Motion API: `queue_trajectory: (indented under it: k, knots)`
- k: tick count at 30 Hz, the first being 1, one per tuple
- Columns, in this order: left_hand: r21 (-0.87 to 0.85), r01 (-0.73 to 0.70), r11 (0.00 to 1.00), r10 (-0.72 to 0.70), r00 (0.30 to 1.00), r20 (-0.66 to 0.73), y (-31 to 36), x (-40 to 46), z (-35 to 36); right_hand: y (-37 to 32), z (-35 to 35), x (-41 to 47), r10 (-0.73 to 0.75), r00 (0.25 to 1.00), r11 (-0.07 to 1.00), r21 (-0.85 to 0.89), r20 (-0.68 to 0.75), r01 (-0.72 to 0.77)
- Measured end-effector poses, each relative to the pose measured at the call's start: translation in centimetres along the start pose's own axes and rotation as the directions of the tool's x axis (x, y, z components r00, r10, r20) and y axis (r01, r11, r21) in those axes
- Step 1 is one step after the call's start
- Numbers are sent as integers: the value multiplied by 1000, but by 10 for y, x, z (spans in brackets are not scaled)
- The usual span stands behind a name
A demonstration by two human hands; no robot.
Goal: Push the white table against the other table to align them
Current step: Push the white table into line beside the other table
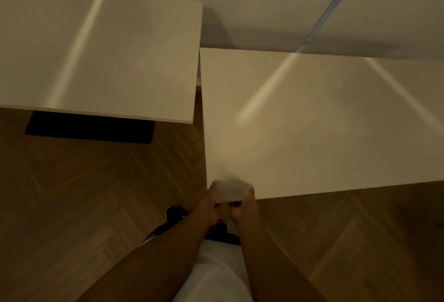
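Both hands grip the white table's (pixel 312 121) near corner: left hand (pixel 208 202), right hand (pixel 244 208), fingers clamped on its edge. The other table (pixel 101 49) stands just beside it, offset.

A herringbone wooden floor (pixel 91 193) carries two white benches. The nearer white bench (pixel 324 121) fills the 3 o'clock side; the other bench (pixel 101 49) sits toward 10 o'clock, its front edge further back, so their edges are not in line. A narrow gap shows between their sides. A black mat (pixel 89 128) lies on the floor under the other bench's front edge.
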State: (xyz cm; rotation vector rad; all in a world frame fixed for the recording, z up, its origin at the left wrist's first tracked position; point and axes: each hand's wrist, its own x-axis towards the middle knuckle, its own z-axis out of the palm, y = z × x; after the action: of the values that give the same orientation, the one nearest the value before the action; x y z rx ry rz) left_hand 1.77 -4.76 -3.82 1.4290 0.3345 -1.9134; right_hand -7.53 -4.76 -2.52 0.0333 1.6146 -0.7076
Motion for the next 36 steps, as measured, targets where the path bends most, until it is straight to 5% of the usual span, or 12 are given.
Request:
queue_trajectory:
  k: [4,9,11,17,36]
  knots:
    - [70,-53,996,58,995,-76,14,3,-8,-17,-7,1,82,986,956,291,-147,-37]
    - [369,-224,902,282,953,-110,30,18,-6,-11,21,-8,-103,994,994,-43,-27,102]
    - [394,-232,890,291,952,-95,36,23,-4,-11,29,-7,-50,999,998,45,22,49]
    - [574,-250,780,389,912,-132,39,31,-4,-14,31,12,155,980,970,208,-128,-127]
    - [550,-271,790,413,898,-151,96,50,-1,-24,77,50,129,974,990,80,-184,-116]
